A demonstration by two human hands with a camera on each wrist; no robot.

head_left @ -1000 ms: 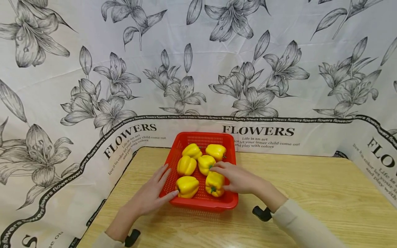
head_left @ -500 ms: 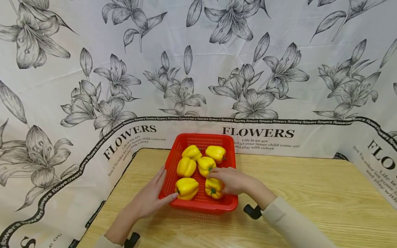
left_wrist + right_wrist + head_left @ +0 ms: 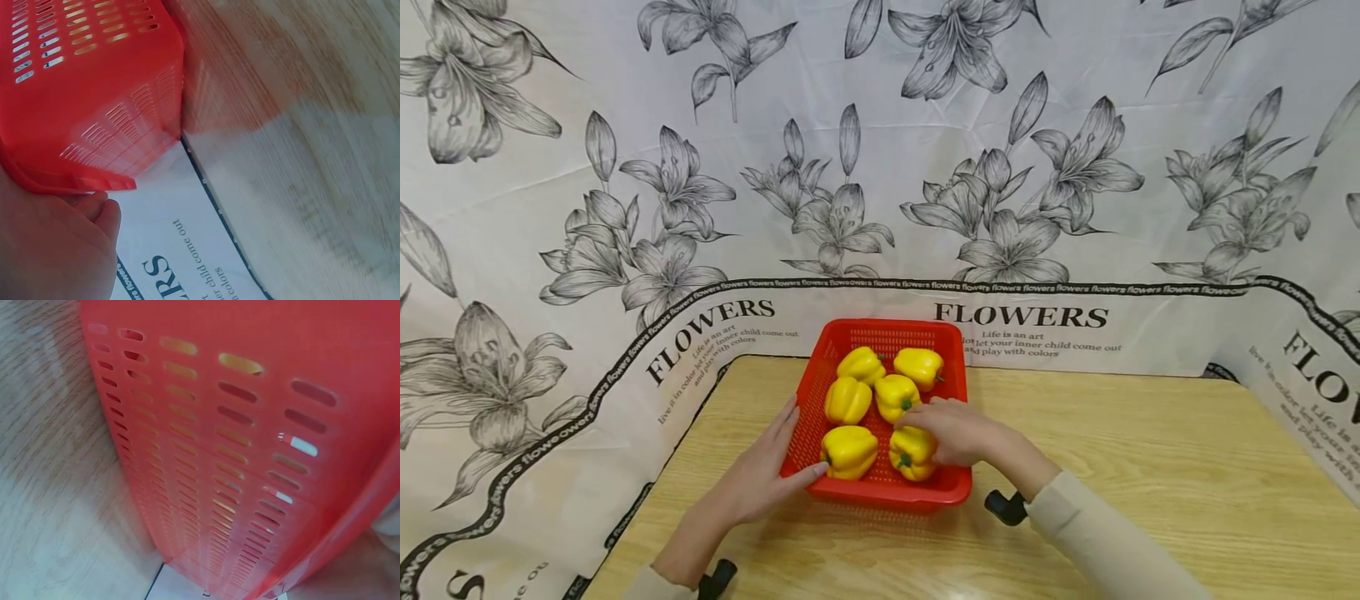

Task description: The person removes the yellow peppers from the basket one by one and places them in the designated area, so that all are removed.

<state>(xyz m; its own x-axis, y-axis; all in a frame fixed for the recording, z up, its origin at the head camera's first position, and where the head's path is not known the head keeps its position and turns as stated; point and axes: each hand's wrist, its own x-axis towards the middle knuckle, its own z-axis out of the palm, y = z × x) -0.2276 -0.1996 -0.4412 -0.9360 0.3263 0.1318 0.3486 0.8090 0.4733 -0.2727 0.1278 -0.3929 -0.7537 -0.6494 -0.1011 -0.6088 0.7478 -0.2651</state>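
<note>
A red plastic basket (image 3: 955, 490) with slotted sides holds several yellow bell peppers. My left hand (image 3: 756, 479) holds the basket's left rim near the front corner, its thumb over the edge beside the front-left pepper (image 3: 850, 450). In the left wrist view, the fingers of that hand (image 3: 56, 244) lie against the underside of the rim. My right hand (image 3: 958, 429) reaches over the right rim and grips the front-right bell pepper (image 3: 906, 460), its fingers curled over the top. From the right wrist, the basket wall (image 3: 206, 450) hides the grip.
The basket stands on a wood-grain table (image 3: 1097, 467), close to a white flower-printed cloth (image 3: 865, 192) hanging behind and at the sides. Another bell pepper (image 3: 897, 398) lies just behind the gripped one. A black device (image 3: 1006, 507) is at my right wrist.
My right hand has moved slightly left and down, closing its fingers over the front-right pepper. That pepper has shifted a little left. The left hand stays at the rim.
</note>
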